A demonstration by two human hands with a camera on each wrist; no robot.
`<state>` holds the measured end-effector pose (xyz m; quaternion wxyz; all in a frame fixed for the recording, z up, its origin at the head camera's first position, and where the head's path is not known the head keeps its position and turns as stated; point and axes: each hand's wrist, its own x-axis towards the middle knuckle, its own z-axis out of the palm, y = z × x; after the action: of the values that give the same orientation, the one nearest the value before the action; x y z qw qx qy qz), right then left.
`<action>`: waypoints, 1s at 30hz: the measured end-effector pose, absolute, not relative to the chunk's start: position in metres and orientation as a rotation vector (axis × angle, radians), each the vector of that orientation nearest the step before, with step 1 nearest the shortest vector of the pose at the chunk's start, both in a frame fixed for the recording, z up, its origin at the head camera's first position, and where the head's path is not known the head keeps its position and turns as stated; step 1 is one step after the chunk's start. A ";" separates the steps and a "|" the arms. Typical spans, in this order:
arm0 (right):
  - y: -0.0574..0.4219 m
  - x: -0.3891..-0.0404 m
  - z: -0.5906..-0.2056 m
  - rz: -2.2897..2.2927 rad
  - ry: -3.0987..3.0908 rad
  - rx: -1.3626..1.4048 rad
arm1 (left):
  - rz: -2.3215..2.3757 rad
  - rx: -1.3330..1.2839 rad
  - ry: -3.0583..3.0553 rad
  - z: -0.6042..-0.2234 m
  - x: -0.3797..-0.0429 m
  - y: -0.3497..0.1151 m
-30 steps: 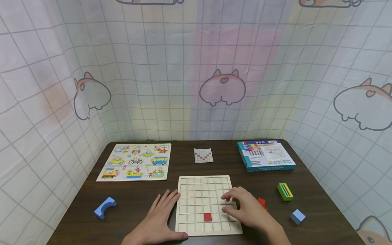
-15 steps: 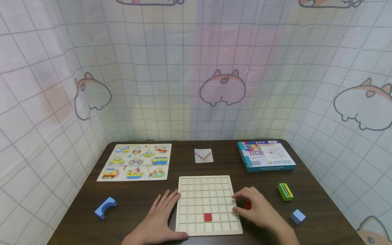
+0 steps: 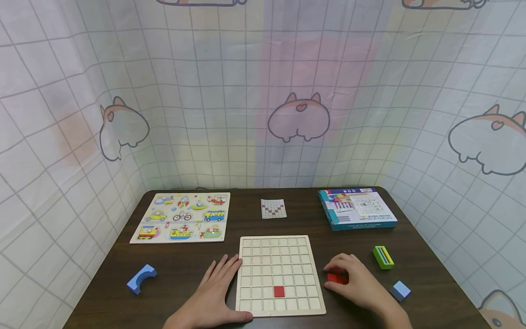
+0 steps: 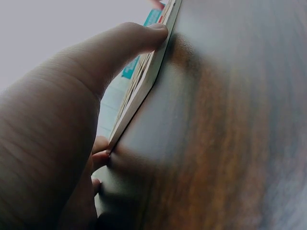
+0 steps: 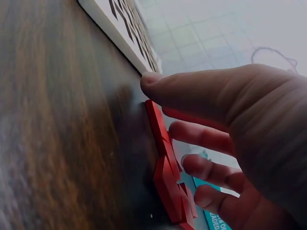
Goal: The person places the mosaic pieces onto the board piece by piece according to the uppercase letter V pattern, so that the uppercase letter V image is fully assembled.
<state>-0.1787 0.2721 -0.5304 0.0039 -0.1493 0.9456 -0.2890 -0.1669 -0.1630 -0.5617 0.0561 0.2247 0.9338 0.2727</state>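
Note:
My left hand (image 3: 218, 292) lies spread at the left edge of a pale wooden grid board (image 3: 267, 265), fingertips touching its side and the thumb on its front left corner. One red square tile (image 3: 279, 291) sits in a cell of the board's lower part. To the right of the board, my right hand (image 3: 355, 283) is arched over a small group of red tiles (image 3: 334, 278), thumb and index finger apart on either side of them. In the right wrist view the thumb reaches past the end of the tiles (image 5: 168, 189), and the other fingers curve loosely behind them.
A vehicle picture puzzle (image 3: 178, 217) lies at the back left, with a blue arch block (image 3: 141, 278) nearer. At the back are a small grid card (image 3: 273, 209) and a teal box (image 3: 357, 209). A striped green block (image 3: 383, 257) and a blue block (image 3: 400, 290) lie at right.
My right hand has moved right, from over the board's right side to the red tiles beside it. My left hand and the red tile in the board have stayed put.

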 end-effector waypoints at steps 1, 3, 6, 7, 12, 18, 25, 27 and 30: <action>0.272 -0.179 -0.530 -0.903 2.966 -0.463 | 0.830 0.683 2.832 -0.561 -0.167 -0.163; 0.273 -0.179 -0.530 -0.892 2.972 -0.458 | 0.833 0.684 2.829 -0.561 -0.167 -0.163; 0.274 -0.179 -0.530 -0.895 2.982 -0.467 | 0.838 0.679 2.818 -0.560 -0.168 -0.163; 0.274 -0.179 -0.531 -0.899 2.984 -0.473 | 0.837 0.676 2.814 -0.560 -0.168 -0.163; 0.277 -0.179 -0.534 -0.936 2.986 -0.488 | 0.832 0.674 2.808 -0.561 -0.168 -0.164; 0.276 -0.181 -0.537 -0.951 2.971 -0.472 | 0.825 0.687 2.806 -0.559 -0.168 -0.164; 0.271 -0.182 -0.537 -0.904 2.998 -0.480 | 0.833 0.677 2.794 -0.559 -0.170 -0.164; 0.270 -0.181 -0.537 -0.887 3.009 -0.480 | 0.829 0.677 2.797 -0.560 -0.170 -0.164; 0.269 -0.181 -0.537 -0.877 3.019 -0.475 | 0.844 0.674 2.788 -0.562 -0.170 -0.164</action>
<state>-0.1812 0.2687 -0.5372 -0.0190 -0.1494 0.9494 -0.2756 -0.1704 -0.1639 -0.5621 0.0755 0.2249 0.9298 0.2816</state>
